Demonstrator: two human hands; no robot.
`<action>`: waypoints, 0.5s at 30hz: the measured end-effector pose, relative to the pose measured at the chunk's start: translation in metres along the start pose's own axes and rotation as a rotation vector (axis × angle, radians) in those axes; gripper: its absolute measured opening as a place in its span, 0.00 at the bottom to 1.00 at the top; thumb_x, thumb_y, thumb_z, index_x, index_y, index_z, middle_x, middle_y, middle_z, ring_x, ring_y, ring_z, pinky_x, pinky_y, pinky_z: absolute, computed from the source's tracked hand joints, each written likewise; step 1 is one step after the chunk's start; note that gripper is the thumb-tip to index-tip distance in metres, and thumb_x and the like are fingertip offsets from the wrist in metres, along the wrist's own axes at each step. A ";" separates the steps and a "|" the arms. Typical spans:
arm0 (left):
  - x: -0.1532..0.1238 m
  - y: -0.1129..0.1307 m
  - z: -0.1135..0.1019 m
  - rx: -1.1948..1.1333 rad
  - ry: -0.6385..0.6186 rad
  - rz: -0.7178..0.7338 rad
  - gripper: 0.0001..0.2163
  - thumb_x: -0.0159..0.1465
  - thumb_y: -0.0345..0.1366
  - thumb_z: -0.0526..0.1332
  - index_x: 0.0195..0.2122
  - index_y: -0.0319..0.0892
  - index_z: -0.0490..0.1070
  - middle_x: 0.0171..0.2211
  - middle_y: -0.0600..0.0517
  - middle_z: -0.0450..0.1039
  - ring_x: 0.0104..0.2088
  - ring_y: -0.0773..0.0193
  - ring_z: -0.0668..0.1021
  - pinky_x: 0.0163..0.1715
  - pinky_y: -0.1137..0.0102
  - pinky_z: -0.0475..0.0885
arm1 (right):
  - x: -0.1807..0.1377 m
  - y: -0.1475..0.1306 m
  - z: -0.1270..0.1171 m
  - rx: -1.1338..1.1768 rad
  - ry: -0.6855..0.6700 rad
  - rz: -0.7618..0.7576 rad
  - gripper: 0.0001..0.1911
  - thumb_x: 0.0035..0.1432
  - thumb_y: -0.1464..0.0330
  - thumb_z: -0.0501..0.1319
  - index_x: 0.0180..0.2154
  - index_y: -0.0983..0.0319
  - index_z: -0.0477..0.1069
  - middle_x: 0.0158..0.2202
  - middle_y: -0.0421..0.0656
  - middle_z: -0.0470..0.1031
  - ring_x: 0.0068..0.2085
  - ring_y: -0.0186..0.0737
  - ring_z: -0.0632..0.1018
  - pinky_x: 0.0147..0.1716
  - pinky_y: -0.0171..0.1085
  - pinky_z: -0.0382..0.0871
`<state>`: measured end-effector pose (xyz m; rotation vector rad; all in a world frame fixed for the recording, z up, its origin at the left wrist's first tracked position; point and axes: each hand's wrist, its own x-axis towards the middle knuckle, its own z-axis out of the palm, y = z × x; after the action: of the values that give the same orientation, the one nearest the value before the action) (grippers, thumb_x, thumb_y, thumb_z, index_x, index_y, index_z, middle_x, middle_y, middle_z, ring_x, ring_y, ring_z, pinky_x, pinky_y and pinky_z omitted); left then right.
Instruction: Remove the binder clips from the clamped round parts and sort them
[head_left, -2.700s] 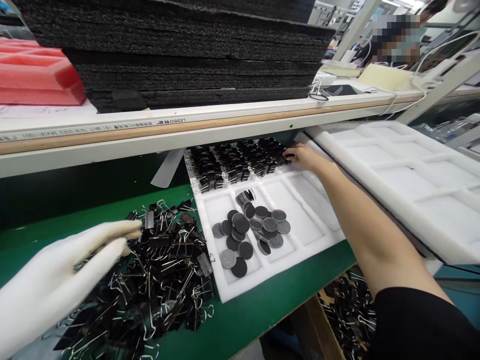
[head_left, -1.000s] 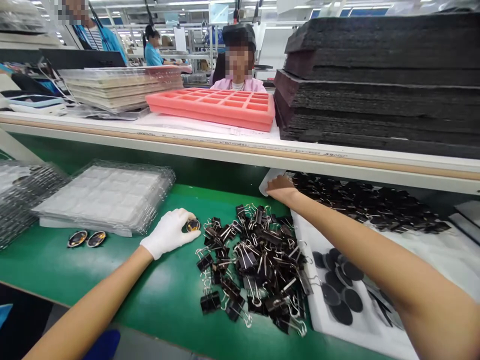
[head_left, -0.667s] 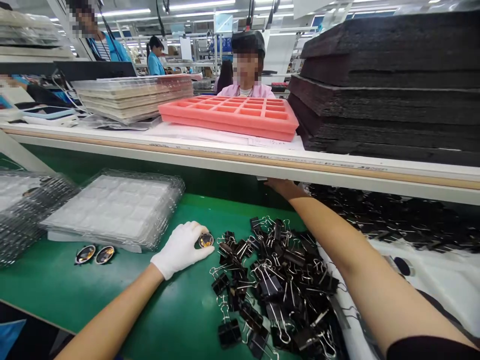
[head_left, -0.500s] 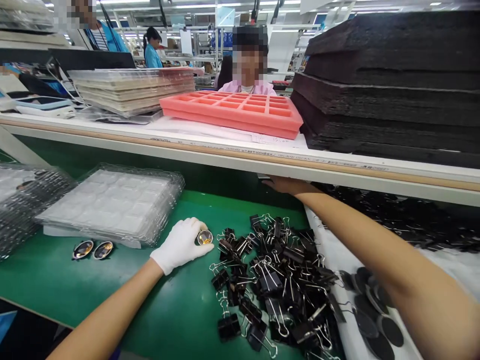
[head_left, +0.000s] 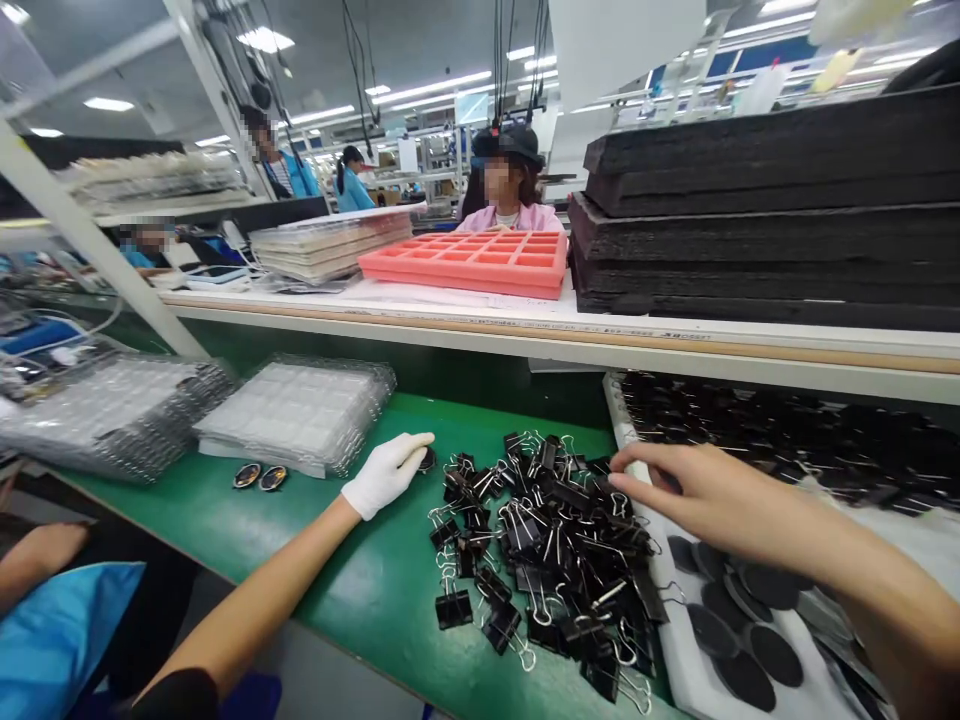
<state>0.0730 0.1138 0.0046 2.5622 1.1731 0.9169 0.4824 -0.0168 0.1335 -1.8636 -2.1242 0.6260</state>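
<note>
My left hand point(head_left: 384, 476), in a white glove, is closed on a small round part point(head_left: 427, 460), dark and mostly hidden by the fingers. Two similar metal-rimmed parts with orange-gold insides, a left one point(head_left: 247, 476) and a right one point(head_left: 273, 478), lie on the green table point(head_left: 360, 590). My right hand point(head_left: 679, 490) is bare and hovers at the right side of a heap of black binder clips point(head_left: 555, 540). Its thumb and fingers are apart, with nothing visible between them.
Clear plastic trays point(head_left: 292, 405) are stacked at the left. Black discs point(head_left: 742, 680) lie on white sheeting at the right. A shelf point(head_left: 480, 335) crosses above, bearing a pink foam tray point(head_left: 465, 275) and black foam blocks point(head_left: 750, 250). A person point(head_left: 510, 200) sits beyond.
My right hand has come out from under the shelf, back toward the clip heap. My left hand still holds the round part, now turned more out of sight. The camera view has tilted up.
</note>
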 end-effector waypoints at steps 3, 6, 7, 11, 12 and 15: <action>0.018 0.042 -0.005 -0.165 0.139 -0.082 0.16 0.75 0.41 0.52 0.52 0.44 0.78 0.35 0.50 0.79 0.30 0.64 0.79 0.38 0.64 0.79 | -0.013 -0.016 0.015 0.243 0.139 -0.018 0.27 0.63 0.40 0.59 0.48 0.51 0.81 0.24 0.39 0.70 0.25 0.42 0.69 0.25 0.40 0.62; 0.048 0.101 -0.010 -0.360 0.152 -0.102 0.15 0.74 0.43 0.55 0.53 0.46 0.78 0.36 0.51 0.80 0.25 0.67 0.77 0.32 0.66 0.78 | -0.011 -0.034 0.021 0.690 0.227 0.030 0.25 0.59 0.45 0.64 0.51 0.51 0.80 0.34 0.43 0.75 0.32 0.43 0.73 0.30 0.41 0.69; 0.060 0.121 -0.012 -0.426 0.139 -0.099 0.15 0.74 0.42 0.56 0.53 0.46 0.78 0.34 0.52 0.80 0.23 0.69 0.76 0.31 0.67 0.78 | -0.008 -0.039 0.022 0.866 0.215 0.048 0.25 0.57 0.48 0.66 0.51 0.52 0.80 0.37 0.44 0.76 0.35 0.44 0.75 0.32 0.41 0.71; 0.101 0.177 -0.015 -0.605 -0.055 -0.068 0.16 0.72 0.36 0.56 0.57 0.47 0.76 0.40 0.51 0.82 0.26 0.70 0.78 0.33 0.69 0.78 | -0.003 -0.041 0.026 1.241 0.181 0.024 0.25 0.52 0.57 0.72 0.52 0.55 0.80 0.42 0.44 0.78 0.40 0.41 0.76 0.38 0.40 0.75; 0.108 0.184 -0.013 -0.647 -0.102 -0.045 0.16 0.71 0.34 0.56 0.58 0.46 0.76 0.46 0.49 0.82 0.28 0.69 0.79 0.34 0.69 0.78 | -0.002 -0.039 0.028 1.232 0.222 0.004 0.27 0.51 0.57 0.75 0.53 0.55 0.79 0.42 0.44 0.78 0.40 0.41 0.77 0.40 0.40 0.76; 0.117 0.191 -0.001 -0.772 -0.156 -0.028 0.17 0.69 0.32 0.58 0.58 0.44 0.75 0.54 0.45 0.80 0.31 0.69 0.80 0.35 0.69 0.79 | -0.001 -0.032 0.033 1.129 0.413 -0.048 0.27 0.51 0.55 0.78 0.51 0.55 0.79 0.44 0.45 0.81 0.43 0.43 0.80 0.48 0.45 0.78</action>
<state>0.2503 0.0709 0.1350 1.9368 0.6284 0.9098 0.4390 -0.0255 0.1194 -1.1342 -1.1113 1.0183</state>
